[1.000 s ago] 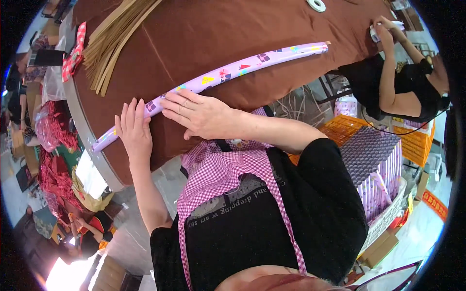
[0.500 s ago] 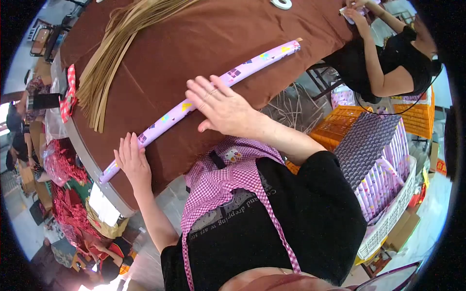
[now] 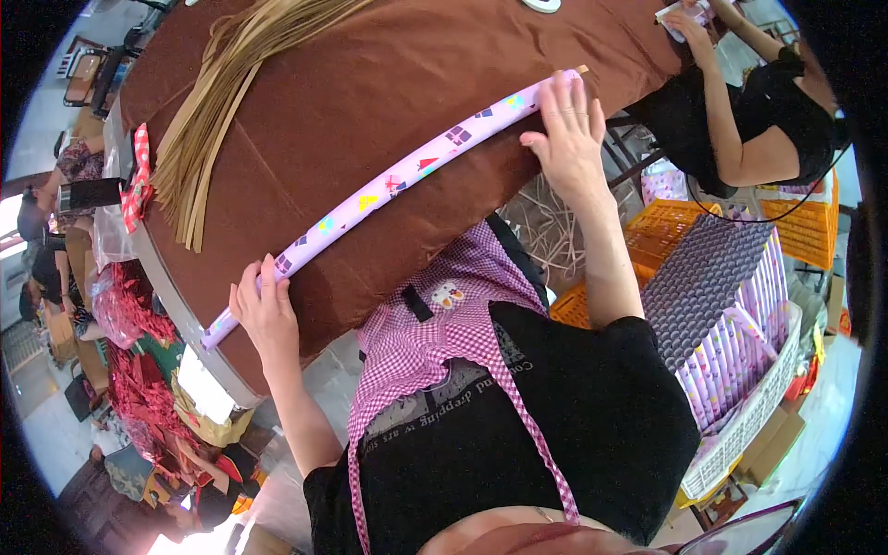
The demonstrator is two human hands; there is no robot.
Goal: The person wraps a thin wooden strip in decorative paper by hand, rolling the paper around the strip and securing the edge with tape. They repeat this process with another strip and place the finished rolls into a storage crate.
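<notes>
A long, thin lilac paper roll [image 3: 347, 217] with small coloured shapes lies slantwise over the brown cloth. A bit of brown strip sticks out of its far right end. My left hand [image 3: 265, 308] rests on the roll near its lower left end, fingers extended over it and slightly bent. At the other end, my right hand [image 3: 572, 143] lies flat with spread fingers on the roll, partly covering it. Neither hand is wrapped round it. To the left of the roll, a bundle of long, flat tan strips [image 3: 208, 129] fans out on the cloth.
The brown cloth [image 3: 407, 74] covers a table with a pale curved edge. A red-checked ribbon [image 3: 136, 180] lies at the left edge. At right stand a white basket [image 3: 754, 421] of similar lilac rolls and orange crates [image 3: 668, 227]. A co-worker [image 3: 749, 120] sits at the far right.
My right hand has slid along the roll from its middle to the far right end. The roll has turned over slightly under my hands. My left hand has shifted a little down and right.
</notes>
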